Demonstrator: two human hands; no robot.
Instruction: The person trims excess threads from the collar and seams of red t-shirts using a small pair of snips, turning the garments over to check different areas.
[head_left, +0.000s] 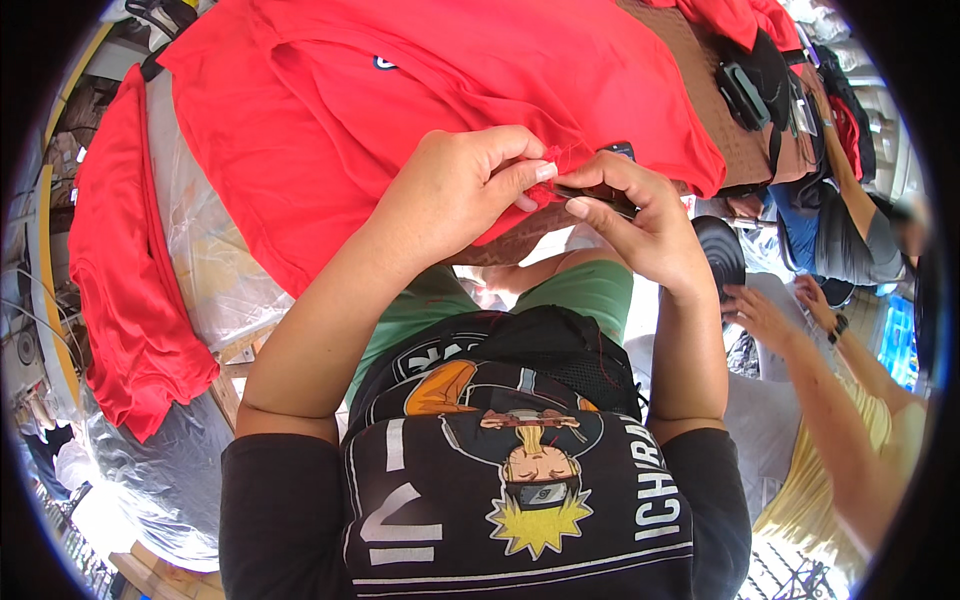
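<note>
Both hands, left hand [455, 190] and right hand [640, 220], pinching red garment [330, 110] hem edge.

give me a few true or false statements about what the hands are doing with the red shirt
1. The left hand pinches the edge of the red shirt. True.
2. The right hand is empty. False: it holds a small dark tool at the shirt's edge.
3. The shirt on the table is blue. False: it is red.
4. Another red cloth hangs over the table's left side. True.
5. Another person's hand shows at the right. True.
6. The two hands are far apart. False: they meet at the shirt's edge.
</note>
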